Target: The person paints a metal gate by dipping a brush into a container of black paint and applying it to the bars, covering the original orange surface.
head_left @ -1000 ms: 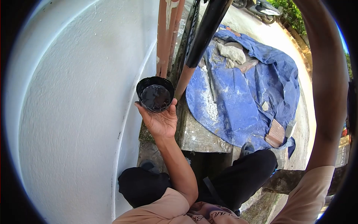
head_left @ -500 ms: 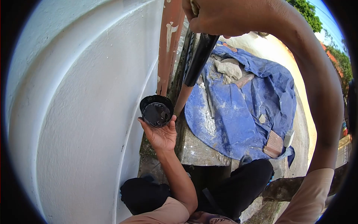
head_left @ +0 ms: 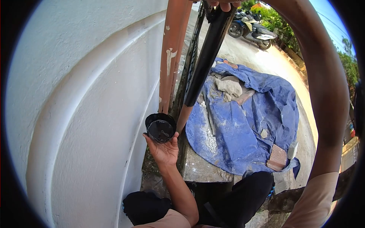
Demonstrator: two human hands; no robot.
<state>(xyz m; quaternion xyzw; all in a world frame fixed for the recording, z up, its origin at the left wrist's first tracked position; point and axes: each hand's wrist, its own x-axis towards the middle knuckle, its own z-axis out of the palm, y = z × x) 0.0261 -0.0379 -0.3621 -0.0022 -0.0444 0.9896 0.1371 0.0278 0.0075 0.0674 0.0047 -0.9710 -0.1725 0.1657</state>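
My left hand [head_left: 165,152] holds a small black cup [head_left: 161,128] from below, with glossy black liquid inside. Behind the cup stand a reddish-brown post [head_left: 173,57] with pale patches and a slanted pole [head_left: 208,57], glossy black on its upper part and reddish-brown near its foot. At the top edge of the view, my right hand [head_left: 226,4] is beside the upper end of the black pole. Only some fingertips of it show, and what they hold, if anything, is cut off.
A white wall [head_left: 91,125] with a curved ridge fills the left. Right of the pole, a crumpled blue tarp [head_left: 243,125] bears stones and a brick piece [head_left: 277,157]. Motorcycles [head_left: 258,33] stand farther back. My bent knees are below.
The view has tilted upward, bringing the motorcycles into sight. My right hand has moved up along the pole, mostly out of the frame. My left hand still holds the cup.
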